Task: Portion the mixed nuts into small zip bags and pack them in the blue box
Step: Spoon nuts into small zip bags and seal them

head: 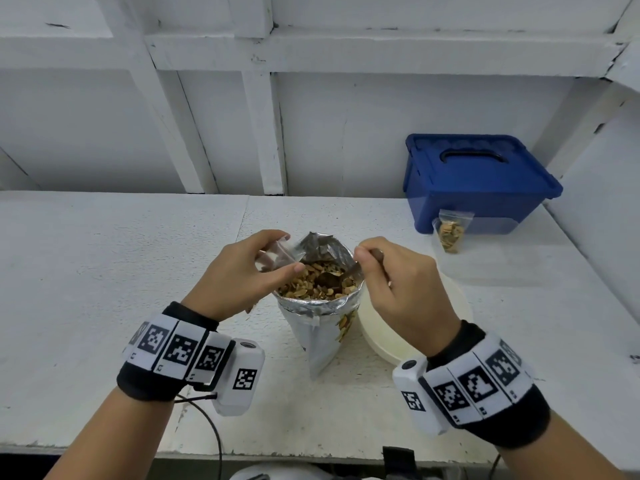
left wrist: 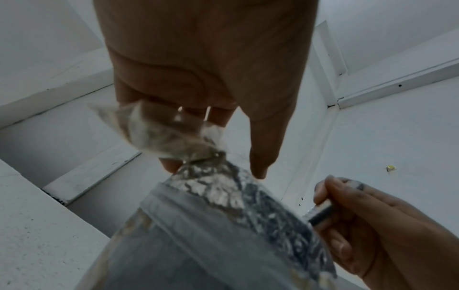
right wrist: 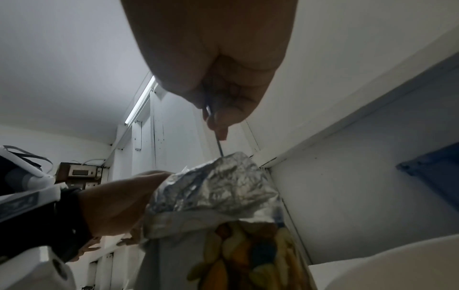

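A foil nut pouch point(head: 320, 327) stands open in the middle of the table, full of mixed nuts point(head: 311, 285). My left hand point(head: 242, 271) pinches a small clear zip bag point(head: 273, 256) beside the pouch's left rim; the bag point(left wrist: 159, 133) shows crumpled under my fingers. My right hand point(head: 398, 278) grips a metal spoon point(head: 349, 273) whose bowl is dipped into the nuts; its handle point(right wrist: 216, 135) runs down into the foil point(right wrist: 218, 188). A filled zip bag point(head: 450, 232) leans against the shut blue box point(head: 478, 185) at the back right.
A cream round plate or lid point(head: 381, 334) lies just right of the pouch, partly under my right wrist. White wall panels rise behind the white table point(head: 121, 254). A cable hangs from my left wrist band.
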Demonstrator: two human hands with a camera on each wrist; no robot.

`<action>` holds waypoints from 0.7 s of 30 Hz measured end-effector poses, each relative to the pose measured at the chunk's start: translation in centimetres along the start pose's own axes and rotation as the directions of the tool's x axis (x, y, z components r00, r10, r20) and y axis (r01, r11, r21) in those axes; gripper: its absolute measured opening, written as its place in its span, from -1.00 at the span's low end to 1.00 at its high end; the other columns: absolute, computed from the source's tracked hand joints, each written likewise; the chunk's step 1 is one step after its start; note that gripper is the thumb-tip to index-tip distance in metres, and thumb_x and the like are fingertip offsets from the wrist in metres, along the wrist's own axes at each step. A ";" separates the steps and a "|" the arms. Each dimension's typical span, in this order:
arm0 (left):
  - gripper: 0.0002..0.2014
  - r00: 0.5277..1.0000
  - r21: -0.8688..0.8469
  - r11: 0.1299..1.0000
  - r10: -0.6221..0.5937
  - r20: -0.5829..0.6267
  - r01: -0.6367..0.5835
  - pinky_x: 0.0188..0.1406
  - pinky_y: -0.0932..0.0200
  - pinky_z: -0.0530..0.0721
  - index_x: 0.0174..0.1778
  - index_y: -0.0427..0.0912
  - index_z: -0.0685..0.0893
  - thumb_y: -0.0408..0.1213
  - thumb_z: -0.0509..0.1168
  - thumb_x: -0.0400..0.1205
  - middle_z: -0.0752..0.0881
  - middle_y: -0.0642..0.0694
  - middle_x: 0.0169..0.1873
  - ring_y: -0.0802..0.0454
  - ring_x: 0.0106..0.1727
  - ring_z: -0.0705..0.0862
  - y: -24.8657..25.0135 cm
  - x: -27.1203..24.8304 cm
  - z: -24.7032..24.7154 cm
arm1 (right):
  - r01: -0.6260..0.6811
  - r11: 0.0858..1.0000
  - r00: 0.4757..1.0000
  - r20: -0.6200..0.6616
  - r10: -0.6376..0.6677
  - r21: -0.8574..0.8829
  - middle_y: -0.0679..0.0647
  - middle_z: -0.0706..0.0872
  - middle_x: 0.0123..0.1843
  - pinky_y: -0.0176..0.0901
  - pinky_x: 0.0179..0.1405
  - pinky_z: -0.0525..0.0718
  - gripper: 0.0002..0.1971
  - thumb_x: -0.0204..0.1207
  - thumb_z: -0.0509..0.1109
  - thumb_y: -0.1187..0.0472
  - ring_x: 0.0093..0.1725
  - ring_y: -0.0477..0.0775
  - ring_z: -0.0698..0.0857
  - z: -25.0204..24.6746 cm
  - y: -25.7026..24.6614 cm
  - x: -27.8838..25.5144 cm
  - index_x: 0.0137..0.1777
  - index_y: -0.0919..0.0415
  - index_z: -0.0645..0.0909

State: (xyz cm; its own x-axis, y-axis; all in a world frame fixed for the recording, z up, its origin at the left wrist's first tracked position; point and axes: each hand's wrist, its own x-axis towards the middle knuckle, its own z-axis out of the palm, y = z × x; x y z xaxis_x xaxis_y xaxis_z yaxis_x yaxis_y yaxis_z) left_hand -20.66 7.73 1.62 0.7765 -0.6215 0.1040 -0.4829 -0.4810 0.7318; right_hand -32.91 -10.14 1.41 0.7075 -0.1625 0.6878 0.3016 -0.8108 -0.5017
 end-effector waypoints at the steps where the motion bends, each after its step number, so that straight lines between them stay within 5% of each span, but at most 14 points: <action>1: -0.36 1.000 -0.002 1.000 0.004 0.004 -0.004 -0.26 0.09 0.66 0.15 0.25 0.50 0.48 0.32 0.24 0.70 0.09 -0.05 0.33 -0.08 0.65 0.1 0.0 0.0 | -0.018 1.000 1.000 -0.003 0.018 0.002 -0.06 0.54 -0.45 -0.50 -0.45 0.35 -0.73 0.62 0.15 0.22 -0.44 -0.11 0.43 0.0 0.0 0.0 -0.16 0.32 0.63; 3: -0.40 1.000 -0.008 1.000 0.003 0.005 -0.003 -0.32 0.07 0.67 0.16 0.24 0.50 0.43 0.34 0.27 0.71 0.08 -0.05 0.38 -0.08 0.63 0.0 0.0 0.0 | -0.058 0.998 0.998 -0.009 0.058 0.017 -0.06 0.54 -0.49 -0.40 -0.51 0.41 -0.72 0.62 0.14 0.19 -0.48 -0.06 0.48 -0.1 0.1 0.0 -0.17 0.30 0.62; 6: -0.43 1.000 -0.015 1.000 0.003 0.011 -0.003 -0.39 0.02 0.69 0.16 0.23 0.51 0.40 0.35 0.31 0.71 0.10 -0.08 0.14 -0.18 0.72 0.2 0.0 0.0 | -0.157 0.986 0.987 -0.014 0.158 0.060 0.04 0.58 -0.55 -0.12 -0.53 0.50 -0.67 0.62 0.12 0.12 -0.52 0.02 0.56 0.1 0.1 -0.1 -0.20 0.31 0.61; 8: -0.52 1.000 -0.006 1.000 0.003 0.009 -0.003 -0.49 0.16 0.66 0.18 0.18 0.53 0.23 0.38 0.37 0.67 0.15 -0.14 0.19 -0.24 0.71 0.3 0.0 0.0 | -0.254 0.965 0.967 -0.007 0.255 0.073 0.05 0.61 -0.53 -0.06 -0.51 0.56 -0.68 0.64 0.15 0.10 -0.52 0.03 0.59 0.3 -0.1 -0.1 -0.22 0.26 0.60; 11: -0.58 1.000 0.002 1.000 0.004 0.005 -0.004 -0.56 0.46 0.51 0.17 0.14 0.53 0.10 0.38 0.41 0.62 0.22 -0.17 0.46 -0.37 0.62 0.6 -0.1 0.0 | -0.467 0.868 0.882 0.024 0.470 0.168 0.10 0.67 -0.46 -0.17 -0.50 0.67 -0.73 0.67 0.16 0.18 -0.51 -0.05 0.65 0.3 0.0 0.3 -0.27 0.09 0.53; 13: -0.52 1.000 -0.005 1.000 0.004 0.008 -0.004 -0.53 0.46 0.54 0.17 0.17 0.52 0.19 0.32 0.34 0.64 0.21 -0.15 0.50 -0.34 0.60 0.7 -0.1 -0.1 | -0.581 0.777 0.806 0.039 0.591 0.243 0.12 0.67 -0.46 -0.32 -0.54 0.63 -0.72 0.67 0.15 0.21 -0.55 -0.13 0.65 0.0 0.3 0.5 -0.28 0.11 0.52; 16: -0.45 1.000 0.002 1.000 0.003 0.020 -0.003 -0.49 0.45 0.56 0.19 0.16 0.52 0.26 0.30 0.30 0.62 0.27 -0.16 0.54 -0.33 0.59 0.8 -0.1 -0.3 | -0.672 0.663 0.713 0.045 0.700 0.329 0.13 0.67 -0.50 -0.28 -0.57 0.65 -0.71 0.68 0.14 0.21 -0.58 -0.09 0.66 -0.3 0.9 0.6 -0.28 0.18 0.53; 21: -0.38 1.000 0.048 0.999 0.016 0.025 -0.018 -0.47 0.28 0.65 0.24 0.12 0.54 0.32 0.31 0.30 0.61 0.28 -0.14 0.55 -0.28 0.60 0.6 -0.3 -0.9 | -0.713 0.589 0.648 0.037 0.761 0.381 0.04 0.66 -0.58 -0.24 -0.57 0.66 -0.70 0.67 0.16 0.21 -0.59 -0.03 0.66 -0.3 1.4 0.8 -0.30 0.19 0.55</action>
State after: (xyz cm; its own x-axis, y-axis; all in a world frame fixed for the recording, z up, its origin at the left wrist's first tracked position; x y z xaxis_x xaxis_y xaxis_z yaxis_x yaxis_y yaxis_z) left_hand -20.79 8.22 2.65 0.7582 -0.6444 0.0992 -0.5152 -0.4990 0.6968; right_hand -32.14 -11.61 1.42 0.7118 -0.7009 0.0446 -0.0833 -0.1473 -0.9856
